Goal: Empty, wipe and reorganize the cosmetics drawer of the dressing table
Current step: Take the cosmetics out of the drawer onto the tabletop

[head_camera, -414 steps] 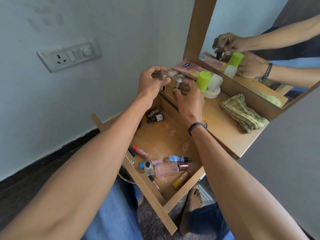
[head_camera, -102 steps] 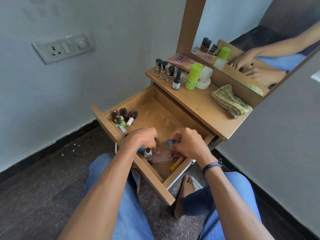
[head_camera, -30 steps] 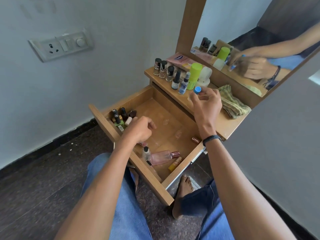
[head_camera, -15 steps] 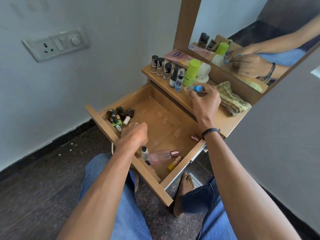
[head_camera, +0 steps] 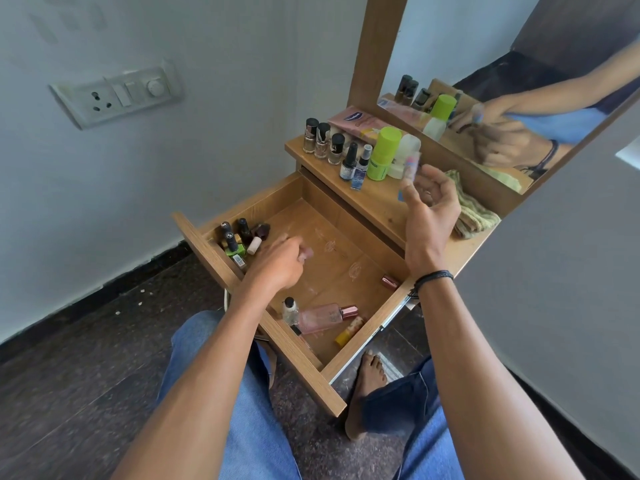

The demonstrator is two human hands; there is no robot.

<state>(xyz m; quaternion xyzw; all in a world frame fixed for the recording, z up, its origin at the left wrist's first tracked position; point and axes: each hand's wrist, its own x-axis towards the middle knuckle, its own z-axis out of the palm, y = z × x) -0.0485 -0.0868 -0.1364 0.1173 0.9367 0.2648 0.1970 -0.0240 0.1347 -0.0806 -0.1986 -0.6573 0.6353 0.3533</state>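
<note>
Nearest, at the drawer (head_camera: pixel 301 368) front: pink glass bottle (head_camera: pixel 323 317) flat on its side, rose cap to the right, small clear bottle (head_camera: pixel 290 308) and yellow tube (head_camera: pixel 349 331) just beside. Smooth glass, probably slippery and breakable; best taken round the body, not by the cap. Further in, left hand (head_camera: pixel 280 263) low over the drawer floor, blurred; can't tell whether its grip is clamped on anything. Nail polishes (head_camera: pixel 239 239) bunched in the far left corner, likely light and tippy. Right hand (head_camera: pixel 429 209) up over the counter (head_camera: pixel 377 206), grip loose, fingers apart, small tube (head_camera: pixel 412 162) blurred just past the fingertips. Beyond, row of bottles (head_camera: pixel 323 142) lined up, cloth (head_camera: pixel 474 213) ready for wiping.
</note>
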